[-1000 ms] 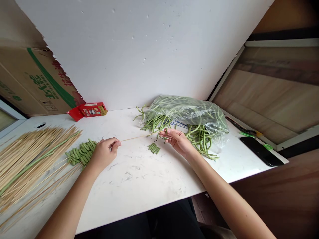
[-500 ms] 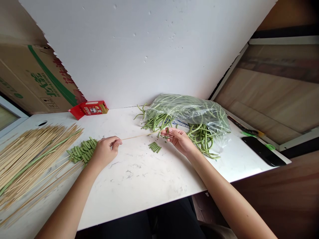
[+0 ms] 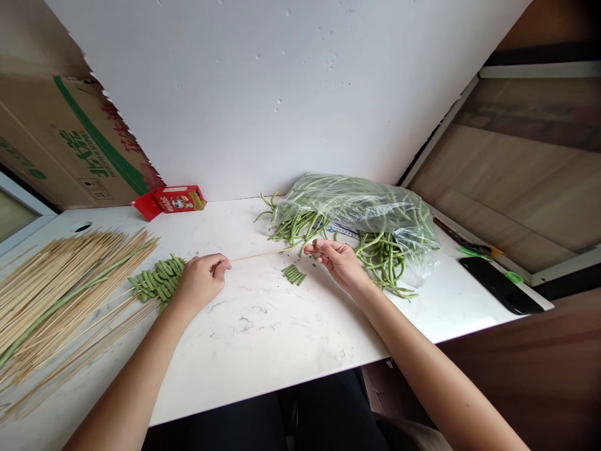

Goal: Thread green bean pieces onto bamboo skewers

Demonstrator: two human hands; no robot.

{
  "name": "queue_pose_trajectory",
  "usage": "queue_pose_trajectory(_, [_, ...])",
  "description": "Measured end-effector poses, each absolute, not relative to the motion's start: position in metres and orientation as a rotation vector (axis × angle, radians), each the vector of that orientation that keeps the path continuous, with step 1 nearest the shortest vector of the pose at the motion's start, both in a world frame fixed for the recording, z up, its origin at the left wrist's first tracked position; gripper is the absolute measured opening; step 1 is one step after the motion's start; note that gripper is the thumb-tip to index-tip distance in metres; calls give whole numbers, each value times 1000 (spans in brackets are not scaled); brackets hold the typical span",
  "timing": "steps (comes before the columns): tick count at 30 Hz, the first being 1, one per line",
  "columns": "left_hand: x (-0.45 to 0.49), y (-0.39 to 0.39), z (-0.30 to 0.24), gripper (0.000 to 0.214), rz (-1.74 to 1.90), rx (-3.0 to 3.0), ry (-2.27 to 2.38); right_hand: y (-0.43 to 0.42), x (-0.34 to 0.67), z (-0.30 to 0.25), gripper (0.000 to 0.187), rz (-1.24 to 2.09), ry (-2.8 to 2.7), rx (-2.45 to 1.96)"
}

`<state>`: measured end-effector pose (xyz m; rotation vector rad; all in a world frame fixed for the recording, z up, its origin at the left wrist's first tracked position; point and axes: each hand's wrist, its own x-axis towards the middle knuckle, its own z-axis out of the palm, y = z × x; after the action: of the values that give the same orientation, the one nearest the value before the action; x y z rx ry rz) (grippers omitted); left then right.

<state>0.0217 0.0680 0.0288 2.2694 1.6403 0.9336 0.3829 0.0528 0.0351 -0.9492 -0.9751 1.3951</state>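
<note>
In the head view, the small pile of cut bean pieces (image 3: 294,274) lies on the white tabletop (image 3: 263,357), near its middle. Left of the pile, the left hand (image 3: 205,277) is closed narrow, pinching a thin skewer (image 3: 258,255) that runs above the tabletop to a point just beyond the pile. There the right hand (image 3: 335,260), slightly right of the pile, pinches a short green bean piece (image 3: 315,242) at the skewer's end — whether the tip has gone into it, I cannot tell.

Farther left of the pile, partly behind the left wrist, sit skewered bean pieces (image 3: 158,279) in neat rows; well left of them lies a broad spread of bamboo sticks (image 3: 70,269), with one long bean (image 3: 66,304) across it. A red box (image 3: 181,199) stands behind and left of the pile. Behind and right of it — a clear plastic bag (image 3: 357,197), with long beans (image 3: 382,257) spilling out. Well to the pile's right lies a black phone (image 3: 500,285).
</note>
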Motion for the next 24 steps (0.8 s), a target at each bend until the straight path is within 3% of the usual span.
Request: queue_pose_trajectory(24, [28,64,32,26,895,2279,1712,53,379,28,35,1203,-1063,-1023])
